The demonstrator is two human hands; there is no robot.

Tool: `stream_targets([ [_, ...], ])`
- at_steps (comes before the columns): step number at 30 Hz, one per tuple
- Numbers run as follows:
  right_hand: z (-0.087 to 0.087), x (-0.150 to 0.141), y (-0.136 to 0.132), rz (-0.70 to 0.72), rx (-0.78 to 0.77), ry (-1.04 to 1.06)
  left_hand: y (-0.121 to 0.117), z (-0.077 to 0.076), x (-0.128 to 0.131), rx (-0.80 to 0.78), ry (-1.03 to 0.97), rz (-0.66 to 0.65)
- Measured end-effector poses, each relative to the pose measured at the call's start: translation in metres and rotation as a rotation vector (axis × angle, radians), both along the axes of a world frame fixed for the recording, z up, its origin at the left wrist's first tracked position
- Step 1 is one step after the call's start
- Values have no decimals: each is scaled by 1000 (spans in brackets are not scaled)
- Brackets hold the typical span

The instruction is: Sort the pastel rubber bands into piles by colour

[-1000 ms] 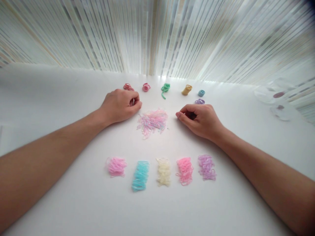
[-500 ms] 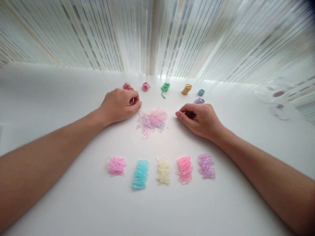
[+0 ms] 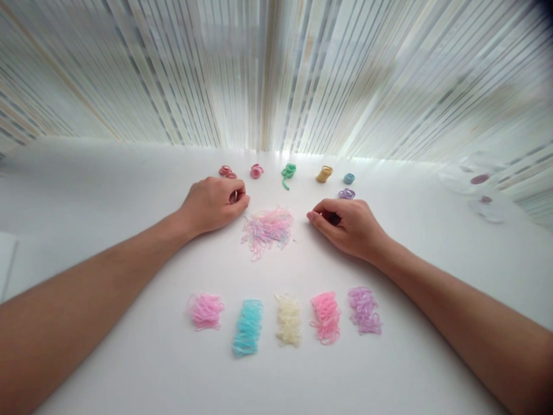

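My left hand (image 3: pixel 218 203) rests on the white table, fingers curled in and thumb against them; I see nothing in it. Just right of it lies a loose heap of small pastel elastic bands (image 3: pixel 268 227), mixed pink, lilac and pale blue. On the heap's other side my right hand (image 3: pixel 343 225) rests with thumb and forefinger pinched together and no object visible in the grip. A purple coil of bands (image 3: pixel 346 194) lies just behind the right hand. Red bands (image 3: pixel 227 172) lie just behind the left hand.
Along the front lie bundles of pink (image 3: pixel 206 311), turquoise (image 3: pixel 247 327), cream (image 3: pixel 288 320), coral-pink (image 3: pixel 326 318) and lilac bands (image 3: pixel 365 310). At the back stand a pink coil (image 3: pixel 256 171), a green coil (image 3: pixel 288 172), a yellow roll (image 3: pixel 324 174) and a blue roll (image 3: pixel 349 178). Clear round pieces (image 3: pixel 486 208) lie right.
The whole scene sits slightly lower in view, as the camera has tilted up. Both hands keep their places beside the heap, and the bands have not moved on the table.
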State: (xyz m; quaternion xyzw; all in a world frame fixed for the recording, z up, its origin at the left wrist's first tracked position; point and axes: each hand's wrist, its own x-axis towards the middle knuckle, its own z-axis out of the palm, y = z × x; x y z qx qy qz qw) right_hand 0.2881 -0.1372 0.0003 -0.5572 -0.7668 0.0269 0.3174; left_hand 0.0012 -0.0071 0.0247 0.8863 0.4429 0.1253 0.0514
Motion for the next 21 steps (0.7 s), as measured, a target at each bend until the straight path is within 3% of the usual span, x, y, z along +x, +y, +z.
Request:
stream_targets([
  [21, 2, -14, -11, 240, 40, -81, 1, -2, -2, 6, -15, -27],
])
